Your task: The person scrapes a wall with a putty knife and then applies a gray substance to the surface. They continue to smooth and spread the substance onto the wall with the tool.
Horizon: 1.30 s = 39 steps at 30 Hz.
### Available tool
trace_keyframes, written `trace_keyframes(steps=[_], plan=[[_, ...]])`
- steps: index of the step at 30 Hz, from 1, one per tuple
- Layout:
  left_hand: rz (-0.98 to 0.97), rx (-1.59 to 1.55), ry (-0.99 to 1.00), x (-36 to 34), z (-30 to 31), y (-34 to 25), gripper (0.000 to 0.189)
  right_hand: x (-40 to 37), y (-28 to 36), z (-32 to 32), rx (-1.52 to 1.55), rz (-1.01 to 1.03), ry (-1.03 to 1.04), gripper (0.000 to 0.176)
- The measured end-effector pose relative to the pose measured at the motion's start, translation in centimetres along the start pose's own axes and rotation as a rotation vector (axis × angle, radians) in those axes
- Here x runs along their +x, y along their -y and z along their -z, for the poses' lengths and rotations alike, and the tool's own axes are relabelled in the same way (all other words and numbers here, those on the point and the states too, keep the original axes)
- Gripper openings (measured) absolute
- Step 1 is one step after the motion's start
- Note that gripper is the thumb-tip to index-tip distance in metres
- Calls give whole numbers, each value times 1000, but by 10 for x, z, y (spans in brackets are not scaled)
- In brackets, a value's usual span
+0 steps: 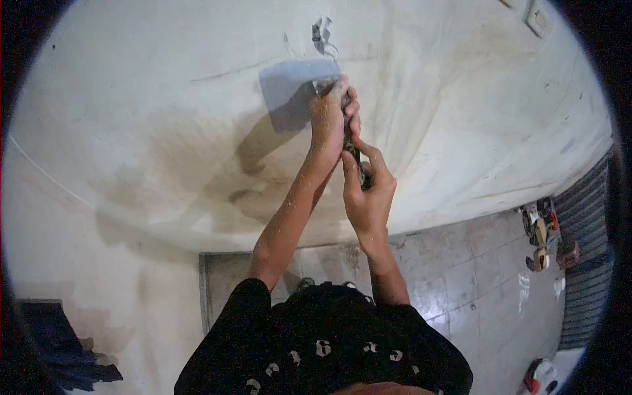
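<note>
A dark, long-bodied hand tool (349,134) is held up against the pale wall (447,99), its grey head partly hidden by fingers. My left hand (328,115) is closed around its upper part. Lower down, my right hand (370,187) grips the rear end between thumb and fingers. I cannot tell the tool's exact kind. Beside its head lies a blue-grey square patch (280,85) on the wall, partly under the shadow of my hands. Above is a rough grey broken spot (320,36). Pale specks dot my forearms.
A switch plate (536,18) is at the upper right of the wall. Below runs a tiled floor (454,283). Several small items, with a tan one (540,259) among them, stand by a ribbed shutter (586,263). Dark cloth (56,342) shows at lower left.
</note>
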<state>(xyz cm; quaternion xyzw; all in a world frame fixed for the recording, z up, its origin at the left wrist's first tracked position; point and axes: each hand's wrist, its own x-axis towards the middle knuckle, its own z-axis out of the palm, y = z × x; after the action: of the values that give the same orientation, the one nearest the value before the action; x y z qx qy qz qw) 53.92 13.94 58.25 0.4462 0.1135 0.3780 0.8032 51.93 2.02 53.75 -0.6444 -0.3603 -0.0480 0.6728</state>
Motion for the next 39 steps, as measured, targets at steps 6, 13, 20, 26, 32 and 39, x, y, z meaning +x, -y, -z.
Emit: trace_keyframes(steps=[6,13,20,26,32,39], plan=[[33,-5,-23,1,7,8,28,-4,-5,-2,0,5,-1,25],[66,45,-27,-5,5,2,28,-4,-3,-2,-24,37,6,26],[15,7,16,2,3,1,27,3,12,5,-76,60,20,23],[-20,16,15,0,-7,-13,27,6,23,5,-57,45,32,23],[-13,-40,54,1,-9,-19,26,8,22,3,-21,67,33,23],[11,52,34,3,-4,-14,27,8,15,2,-39,103,20,24]])
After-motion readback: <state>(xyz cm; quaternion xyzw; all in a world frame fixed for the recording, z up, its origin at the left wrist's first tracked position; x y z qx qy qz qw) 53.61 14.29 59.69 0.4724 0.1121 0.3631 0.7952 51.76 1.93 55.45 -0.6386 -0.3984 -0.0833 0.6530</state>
